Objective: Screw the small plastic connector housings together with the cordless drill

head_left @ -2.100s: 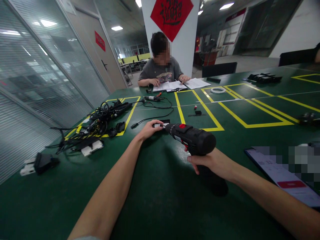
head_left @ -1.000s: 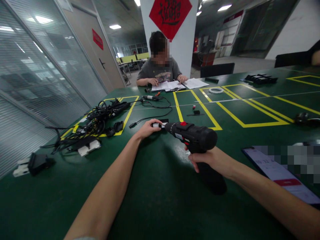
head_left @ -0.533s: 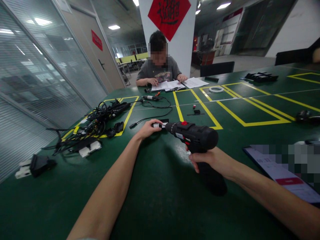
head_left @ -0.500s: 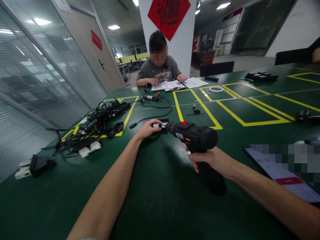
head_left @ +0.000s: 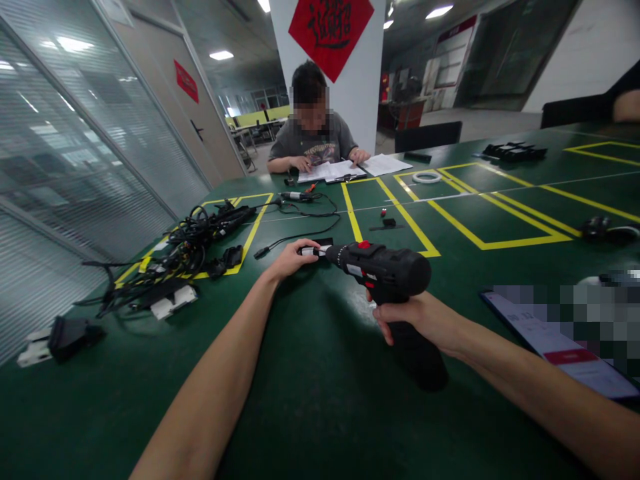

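Barely anything has shifted in these last moments: the two hands keep their pose, and only the head-worn view has swung slightly left. The right hand [head_left: 413, 319] wraps around the grip of a black cordless drill [head_left: 385, 270] with a red switch on top, its nose pointing toward the left of the frame. The left hand [head_left: 289, 260], fingers curled, pinches a short white-and-black cylinder [head_left: 311, 251] right against the drill's nose; whether the two are joined, I cannot tell. Just beyond the left hand lies a flat black plastic piece [head_left: 324, 241]. The dark green tabletop [head_left: 310, 427] is marked with yellow tape rectangles. A tangle of black cables [head_left: 185, 250] sprawls at centre left, with white-and-black power adapters [head_left: 63, 343] at the lower left. A tablet with a white screen and a red button [head_left: 547, 340] lies at the lower right, partly pixelated. Farther up, a white coiled ring [head_left: 427, 177] and black plastic parts [head_left: 514, 152] sit toward the upper right. At the far side, a seated person [head_left: 310, 127] in a grey T-shirt has both hands on white papers [head_left: 333, 172]. Behind them stands a white pillar bearing a red diamond-shaped paper sign [head_left: 330, 27], and slatted glass walls run along the left of the room.
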Available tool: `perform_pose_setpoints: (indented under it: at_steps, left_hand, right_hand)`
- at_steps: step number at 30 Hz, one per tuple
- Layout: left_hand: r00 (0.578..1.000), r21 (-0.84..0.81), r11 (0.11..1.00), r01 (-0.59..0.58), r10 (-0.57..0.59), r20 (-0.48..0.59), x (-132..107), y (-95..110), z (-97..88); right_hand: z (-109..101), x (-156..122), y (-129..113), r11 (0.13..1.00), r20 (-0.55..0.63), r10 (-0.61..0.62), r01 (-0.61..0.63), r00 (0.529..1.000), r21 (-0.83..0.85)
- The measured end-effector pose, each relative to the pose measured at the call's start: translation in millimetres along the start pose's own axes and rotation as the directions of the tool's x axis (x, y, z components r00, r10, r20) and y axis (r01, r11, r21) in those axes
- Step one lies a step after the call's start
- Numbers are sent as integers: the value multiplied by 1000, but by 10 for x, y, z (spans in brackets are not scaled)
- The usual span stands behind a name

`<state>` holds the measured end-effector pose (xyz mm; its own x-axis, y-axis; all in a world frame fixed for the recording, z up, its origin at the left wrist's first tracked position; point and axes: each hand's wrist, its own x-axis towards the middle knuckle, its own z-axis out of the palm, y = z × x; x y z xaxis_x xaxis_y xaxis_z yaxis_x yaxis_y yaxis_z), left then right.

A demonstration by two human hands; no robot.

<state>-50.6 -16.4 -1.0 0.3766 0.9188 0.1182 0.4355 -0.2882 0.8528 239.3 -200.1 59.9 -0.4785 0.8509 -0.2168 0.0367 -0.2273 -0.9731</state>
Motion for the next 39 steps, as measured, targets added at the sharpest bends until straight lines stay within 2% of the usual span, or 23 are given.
perform_pose_setpoints:
  at_steps: [6,21,29,39]
  left_hand:
    - [999,17,1000,-14,14,-34,1,18,9]
    - [998,8,1000,-4,5,-63,10,33,37]
    - [999,25,1000,-12,13,-43,-3,38,19]
    - [1000,10,1000,-10,11,-7,-9,21,3]
  right_hand:
    - [50,-13,-51,995,-17,-8,7,1000,-102]
    - [104,-37,-96,987,-50,-19,11,999,-160]
    - [111,-27,-110,979,-11,-26,23,1000,-202]
    - [110,-26,-76,982,-19,-45,41,999,-184]
